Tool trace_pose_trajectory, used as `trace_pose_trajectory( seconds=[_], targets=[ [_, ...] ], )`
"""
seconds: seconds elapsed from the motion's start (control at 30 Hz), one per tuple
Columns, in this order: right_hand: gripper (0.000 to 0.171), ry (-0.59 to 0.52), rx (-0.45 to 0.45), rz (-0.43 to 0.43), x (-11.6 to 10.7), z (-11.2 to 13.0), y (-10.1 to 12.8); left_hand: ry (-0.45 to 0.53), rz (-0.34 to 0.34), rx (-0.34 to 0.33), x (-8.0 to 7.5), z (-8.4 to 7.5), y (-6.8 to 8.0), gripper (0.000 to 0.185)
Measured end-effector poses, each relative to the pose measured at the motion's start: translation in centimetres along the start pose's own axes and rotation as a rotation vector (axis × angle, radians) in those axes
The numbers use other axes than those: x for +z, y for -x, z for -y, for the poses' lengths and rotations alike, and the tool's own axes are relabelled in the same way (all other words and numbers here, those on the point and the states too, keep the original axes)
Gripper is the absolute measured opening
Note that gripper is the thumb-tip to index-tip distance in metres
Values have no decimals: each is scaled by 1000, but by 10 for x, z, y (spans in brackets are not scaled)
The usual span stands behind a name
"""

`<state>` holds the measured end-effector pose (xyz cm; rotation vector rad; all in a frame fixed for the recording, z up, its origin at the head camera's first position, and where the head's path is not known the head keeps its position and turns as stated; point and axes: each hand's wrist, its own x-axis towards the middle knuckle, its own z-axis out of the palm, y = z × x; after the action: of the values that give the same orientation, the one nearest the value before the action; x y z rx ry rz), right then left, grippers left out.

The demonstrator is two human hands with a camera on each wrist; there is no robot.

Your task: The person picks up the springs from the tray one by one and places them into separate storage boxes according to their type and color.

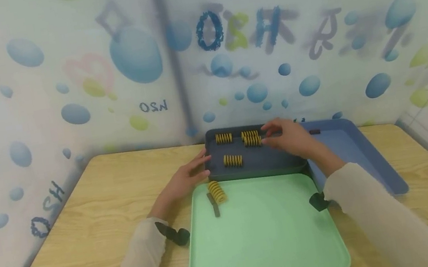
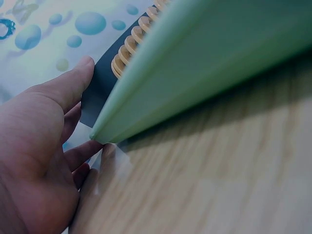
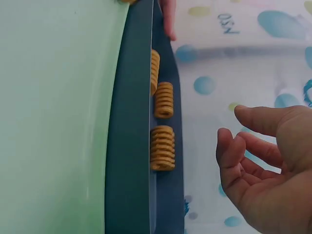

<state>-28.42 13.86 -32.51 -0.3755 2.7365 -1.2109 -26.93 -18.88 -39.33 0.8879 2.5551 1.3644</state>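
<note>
A dark grey tray (image 1: 262,165) behind a green tray (image 1: 265,233) holds three yellow springs: two at the back (image 1: 223,138) (image 1: 251,138) and one nearer (image 1: 233,160). My right hand (image 1: 271,133) hovers open over the back right spring; in the right wrist view this hand (image 3: 243,141) holds nothing, and the springs (image 3: 162,147) lie apart from it. My left hand (image 1: 201,161) rests with straight fingers against the dark tray's left rim (image 2: 95,92). Another yellow spring (image 1: 217,191) lies on the green tray's far left corner, beside a small dark grey bar (image 1: 213,204).
A blue tray (image 1: 352,148) sits to the right of the dark one, with a small dark piece (image 1: 314,132) at its back. The trays stand on a wooden table (image 1: 86,230) enclosed by bubble-patterned walls (image 1: 40,87).
</note>
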Motion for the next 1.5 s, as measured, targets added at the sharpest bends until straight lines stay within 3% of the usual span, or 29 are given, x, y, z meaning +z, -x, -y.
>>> trace_pose_trajectory(
  seconds=[0.13,0.37,0.43,0.73,1.1,1.5],
  targets=[
    [43,-2,-36,-27,8,3,12,1,8,0,0,2,-2,50],
    [43,-80,-59,-33,38,12,30,-1,-19,-4,8,39,-12,52],
    [42,-113,-69,-29,47,16,34,2,-29,-5,8,42,-12,52],
    [39,-191,-92,-33,85,32,40,-21,-36,-21,8,43,-12,55],
    [32,-215,-130,-35,111,37,42,-31,-35,-49,9,44,-11,53],
    [25,-136,-210,26,130,41,46,-22,-50,-26,8,42,-11,53]
  ],
)
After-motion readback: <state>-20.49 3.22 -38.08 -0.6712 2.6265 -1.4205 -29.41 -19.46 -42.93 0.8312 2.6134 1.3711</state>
